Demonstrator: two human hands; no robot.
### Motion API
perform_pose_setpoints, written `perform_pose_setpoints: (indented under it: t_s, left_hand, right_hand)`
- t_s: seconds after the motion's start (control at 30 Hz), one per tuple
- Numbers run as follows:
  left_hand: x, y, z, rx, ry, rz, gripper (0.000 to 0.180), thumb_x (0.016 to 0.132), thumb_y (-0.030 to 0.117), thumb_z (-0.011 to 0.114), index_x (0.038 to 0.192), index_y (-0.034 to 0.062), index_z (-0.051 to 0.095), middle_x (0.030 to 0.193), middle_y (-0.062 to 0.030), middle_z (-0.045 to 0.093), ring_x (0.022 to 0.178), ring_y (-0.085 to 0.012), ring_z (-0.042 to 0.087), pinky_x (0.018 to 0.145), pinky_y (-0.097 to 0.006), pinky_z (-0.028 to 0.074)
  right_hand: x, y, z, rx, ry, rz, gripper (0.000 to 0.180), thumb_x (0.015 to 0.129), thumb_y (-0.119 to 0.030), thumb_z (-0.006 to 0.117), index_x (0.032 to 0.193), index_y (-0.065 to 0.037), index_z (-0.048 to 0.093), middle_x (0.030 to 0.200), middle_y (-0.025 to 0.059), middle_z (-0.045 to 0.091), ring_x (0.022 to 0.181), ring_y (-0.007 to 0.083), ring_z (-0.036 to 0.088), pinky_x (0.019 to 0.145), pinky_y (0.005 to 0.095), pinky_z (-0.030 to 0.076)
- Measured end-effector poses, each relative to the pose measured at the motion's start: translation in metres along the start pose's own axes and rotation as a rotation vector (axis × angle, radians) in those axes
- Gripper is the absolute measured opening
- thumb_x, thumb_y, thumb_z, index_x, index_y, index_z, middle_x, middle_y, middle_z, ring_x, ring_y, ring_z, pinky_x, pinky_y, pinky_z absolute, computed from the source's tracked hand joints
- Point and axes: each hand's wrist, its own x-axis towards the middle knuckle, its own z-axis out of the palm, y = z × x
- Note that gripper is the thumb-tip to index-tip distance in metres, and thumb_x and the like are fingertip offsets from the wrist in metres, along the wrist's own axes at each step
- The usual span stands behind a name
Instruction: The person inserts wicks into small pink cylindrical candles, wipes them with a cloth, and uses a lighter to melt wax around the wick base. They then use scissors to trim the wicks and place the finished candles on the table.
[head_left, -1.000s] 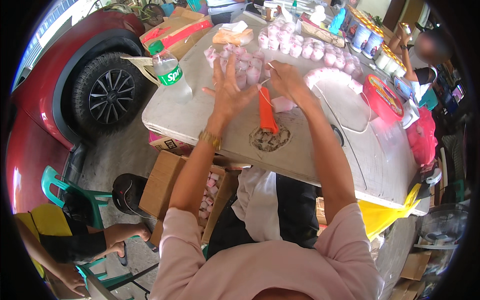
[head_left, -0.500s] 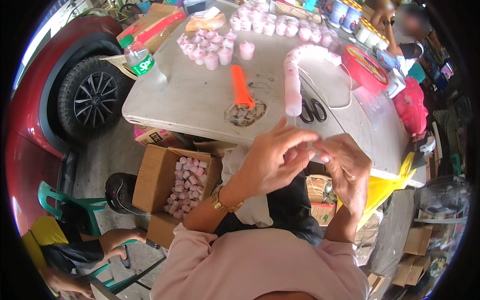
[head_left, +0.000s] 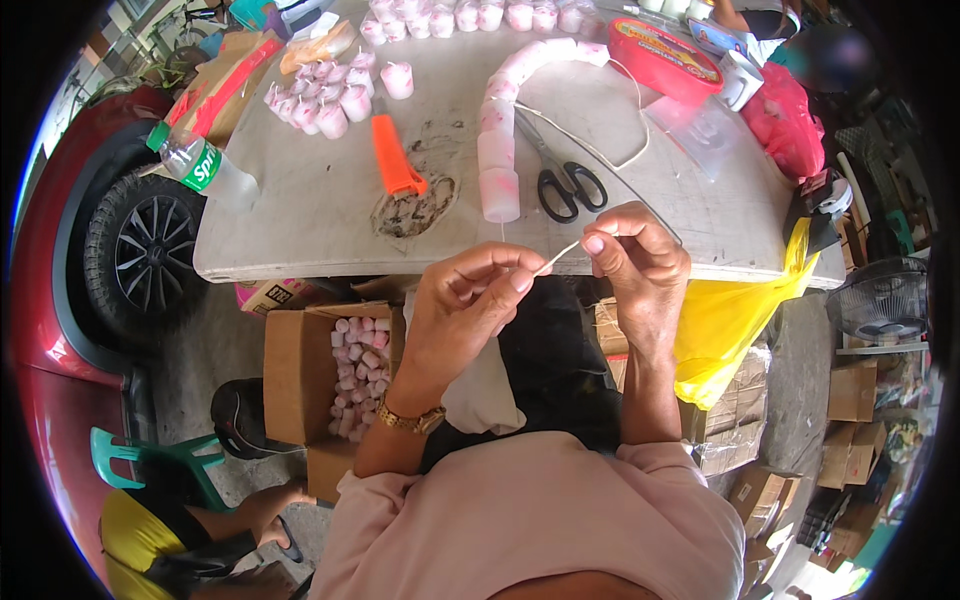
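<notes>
Just in front of the table edge, my left hand (head_left: 465,300) and my right hand (head_left: 642,262) both pinch a thin white wick string (head_left: 557,257), held fairly taut between their fingertips. Beyond my left hand, a curved row of pink-and-white candles (head_left: 497,148) lies end to end on the table. A thread comes down from its near end toward my left fingers. Beside the row are black-handled scissors (head_left: 570,190), and a thin dark rod (head_left: 628,188) slants toward my right hand. White cord (head_left: 640,140) loops from the row's far end.
An orange plastic piece (head_left: 396,155) lies on the table (head_left: 300,225) near finished wicked candles (head_left: 325,100). A green-labelled bottle (head_left: 205,168) stands at the left edge. Below are a cardboard box (head_left: 290,375) of unwicked candles and a yellow bag (head_left: 745,325). A seated person (head_left: 150,530) is at lower left.
My hands have moved apart, exposing a stretch of string between them that was hidden before. The view has shifted, so the table and its things sit further left and higher.
</notes>
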Motion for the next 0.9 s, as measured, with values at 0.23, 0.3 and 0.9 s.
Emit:
perform_pose_setpoints:
  t_s: [0.23, 0.3, 0.9]
  left_hand:
    - [0.007, -0.014, -0.003, -0.373, -0.017, -0.065, 0.015, 0.092, 0.012, 0.062, 0.099, 0.0011, 0.07, 0.08, -0.0015, 0.066, 0.056, -0.0037, 0.047, 0.051, -0.018, 0.036]
    - [0.007, -0.016, -0.003, -0.171, 0.008, -0.019, 0.014, 0.091, 0.012, 0.064, 0.097, 0.0024, 0.071, 0.079, -0.0015, 0.068, 0.056, -0.004, 0.048, 0.053, -0.019, 0.039]
    - [0.003, -0.027, 0.004, 0.23, 0.289, 0.287, 0.006, 0.083, 0.005, 0.07, 0.086, 0.0007, 0.069, 0.07, 0.0044, 0.062, 0.054, 0.0012, 0.043, 0.053, -0.015, 0.036]
  right_hand:
    - [-0.013, 0.0, 0.025, -0.464, -0.145, -0.425, 0.017, 0.072, 0.005, 0.072, 0.085, -0.003, 0.064, 0.08, 0.0069, 0.062, 0.069, 0.0208, 0.061, 0.061, 0.0294, 0.049]
    - [-0.017, -0.005, 0.024, -0.415, -0.161, -0.365, 0.015, 0.075, 0.003, 0.072, 0.084, -0.003, 0.063, 0.079, 0.0072, 0.061, 0.067, 0.0214, 0.06, 0.058, 0.0309, 0.049]
    - [-0.019, 0.003, 0.033, 0.009, -0.105, -0.127, 0.025, 0.08, 0.014, 0.064, 0.099, -0.001, 0.059, 0.094, 0.0089, 0.062, 0.083, 0.0164, 0.062, 0.072, 0.0277, 0.05]
